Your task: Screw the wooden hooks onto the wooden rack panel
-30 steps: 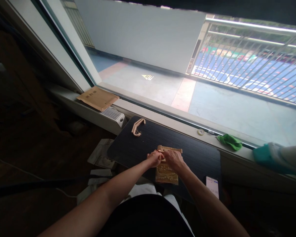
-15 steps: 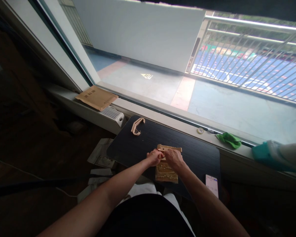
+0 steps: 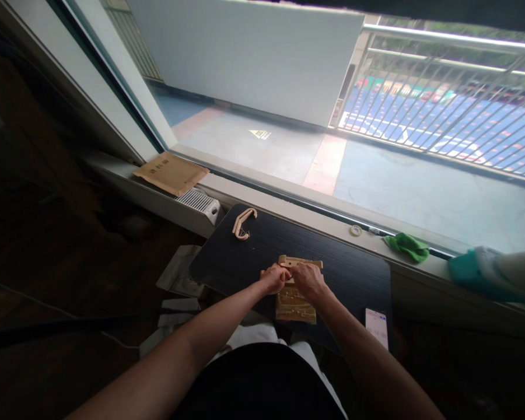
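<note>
My left hand (image 3: 275, 279) is closed at the left end of a light wooden piece (image 3: 304, 263) that has a small dark hole near one end. Against the same piece, from the right, my right hand (image 3: 308, 281) rests with its fingers curled; what its fingertips hold is hidden. Below both hands lies a block (image 3: 296, 306) with a rough, yellowish-brown surface. The wooden piece sits at the block's far edge. Farther left on the table, a curved wooden part (image 3: 242, 224) lies apart from my hands.
The dark table (image 3: 219, 256) stands against the window sill. A phone (image 3: 377, 328) lies at its right edge. On the sill are a roll of tape (image 3: 355, 230) and a green cloth (image 3: 406, 247). A brown envelope (image 3: 172, 174) lies on the radiator (image 3: 199, 202) at left.
Both hands stay at the wooden piece, with hardly any visible movement. The view has shifted very slightly.
</note>
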The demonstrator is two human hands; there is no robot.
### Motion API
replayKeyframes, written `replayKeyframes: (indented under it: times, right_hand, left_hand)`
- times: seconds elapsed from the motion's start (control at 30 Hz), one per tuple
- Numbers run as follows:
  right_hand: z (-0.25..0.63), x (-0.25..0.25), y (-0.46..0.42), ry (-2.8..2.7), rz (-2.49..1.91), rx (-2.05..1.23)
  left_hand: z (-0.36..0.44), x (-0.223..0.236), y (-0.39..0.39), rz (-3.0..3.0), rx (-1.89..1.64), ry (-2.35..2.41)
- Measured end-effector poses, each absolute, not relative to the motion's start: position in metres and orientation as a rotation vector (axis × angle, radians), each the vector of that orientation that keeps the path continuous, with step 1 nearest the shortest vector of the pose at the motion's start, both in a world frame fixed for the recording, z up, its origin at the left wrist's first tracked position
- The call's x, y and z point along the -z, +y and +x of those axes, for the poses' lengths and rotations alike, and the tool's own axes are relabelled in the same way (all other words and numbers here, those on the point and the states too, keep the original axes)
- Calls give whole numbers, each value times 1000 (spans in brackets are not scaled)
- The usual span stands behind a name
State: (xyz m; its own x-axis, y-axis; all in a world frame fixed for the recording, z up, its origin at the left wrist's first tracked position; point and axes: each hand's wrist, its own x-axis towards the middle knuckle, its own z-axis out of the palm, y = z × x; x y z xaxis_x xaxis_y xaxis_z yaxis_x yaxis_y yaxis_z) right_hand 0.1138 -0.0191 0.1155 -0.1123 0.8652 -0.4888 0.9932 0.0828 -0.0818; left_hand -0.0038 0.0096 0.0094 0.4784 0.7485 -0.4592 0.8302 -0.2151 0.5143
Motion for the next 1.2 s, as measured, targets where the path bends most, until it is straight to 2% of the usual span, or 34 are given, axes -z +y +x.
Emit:
replayKeyframes:
  times: [0.33,0.63,0.93,1.2]
  right_hand:
    - [118,-122,-18,2110,1778,570]
    - [125,-106,-15,2083,1802,548]
    - [115,-128,-16,2118,1712,555]
    - [119,-114,-18,2052,1824,552]
  left_hand:
    - [-5,-8,10,1994,142,1292]
    - [-4,-7,9,1961,81,1295]
    - [-5,-2,9,2013,124,1321]
    - [-5,-3,10,2004,109,1284]
